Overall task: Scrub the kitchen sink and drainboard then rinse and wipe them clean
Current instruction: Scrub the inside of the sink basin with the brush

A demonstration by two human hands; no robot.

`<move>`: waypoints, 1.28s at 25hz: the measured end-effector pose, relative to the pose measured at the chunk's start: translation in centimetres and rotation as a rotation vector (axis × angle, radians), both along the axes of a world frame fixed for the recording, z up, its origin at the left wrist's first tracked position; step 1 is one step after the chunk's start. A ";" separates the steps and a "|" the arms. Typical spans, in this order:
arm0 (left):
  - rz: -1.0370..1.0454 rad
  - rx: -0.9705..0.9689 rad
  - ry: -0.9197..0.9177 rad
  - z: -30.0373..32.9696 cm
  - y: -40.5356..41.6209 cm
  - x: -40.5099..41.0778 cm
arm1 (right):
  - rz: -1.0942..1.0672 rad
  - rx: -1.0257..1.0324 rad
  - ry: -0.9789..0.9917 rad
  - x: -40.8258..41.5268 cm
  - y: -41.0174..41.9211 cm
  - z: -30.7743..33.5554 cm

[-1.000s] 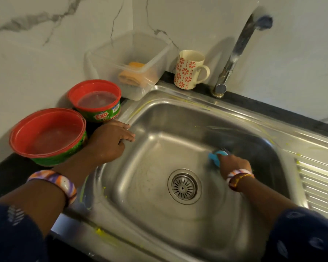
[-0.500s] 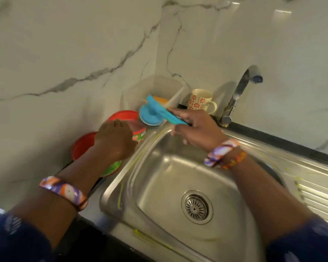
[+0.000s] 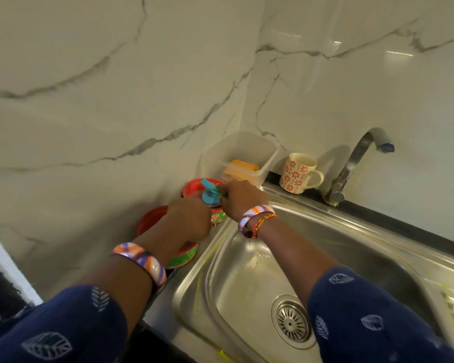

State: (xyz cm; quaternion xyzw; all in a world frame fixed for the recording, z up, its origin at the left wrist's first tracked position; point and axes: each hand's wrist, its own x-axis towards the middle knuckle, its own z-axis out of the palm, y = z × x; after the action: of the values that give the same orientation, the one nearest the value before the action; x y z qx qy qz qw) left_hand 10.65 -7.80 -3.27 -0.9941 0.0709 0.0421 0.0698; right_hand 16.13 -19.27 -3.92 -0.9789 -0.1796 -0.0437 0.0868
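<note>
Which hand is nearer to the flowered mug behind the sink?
The right hand. It holds the blue scrubber over the red tub, a short way left of the flowered mug. The left hand lies farther left and nearer the camera.

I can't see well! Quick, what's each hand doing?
Left hand: on the red tub, grip cannot be told.
Right hand: holding the blue scrubber.

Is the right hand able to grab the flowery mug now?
Probably not yet: the right hand already holds the blue scrubber, though nothing stands between it and the mug.
</note>
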 end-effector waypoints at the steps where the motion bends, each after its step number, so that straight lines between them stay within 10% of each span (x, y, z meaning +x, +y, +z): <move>1: -0.015 0.024 -0.008 0.0 -0.1 0.0 | 0.030 0.058 0.033 0.2 0.6 -0.2; 18: -0.039 0.078 -0.005 -0.4 0.0 0.6 | 0.017 0.264 0.112 2.1 -0.3 -1.2; 22: -0.027 0.045 -0.009 -0.8 -0.1 -0.1 | 0.003 0.667 0.178 0.8 -1.9 -0.9; 26: 0.081 0.027 -0.067 -1.2 -0.1 -0.3 | -0.170 1.135 0.276 -2.0 -7.9 0.8; 32: -0.360 -0.002 -0.010 -4.1 -6.3 0.3 | -0.749 1.201 0.524 -6.2 -18.4 -5.2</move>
State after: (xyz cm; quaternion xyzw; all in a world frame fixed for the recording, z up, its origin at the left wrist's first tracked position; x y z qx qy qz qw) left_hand 10.95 -14.07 -7.32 -0.9657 0.2473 0.0242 0.0758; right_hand 9.95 -37.63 -9.16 -0.7373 0.2464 0.0735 0.6247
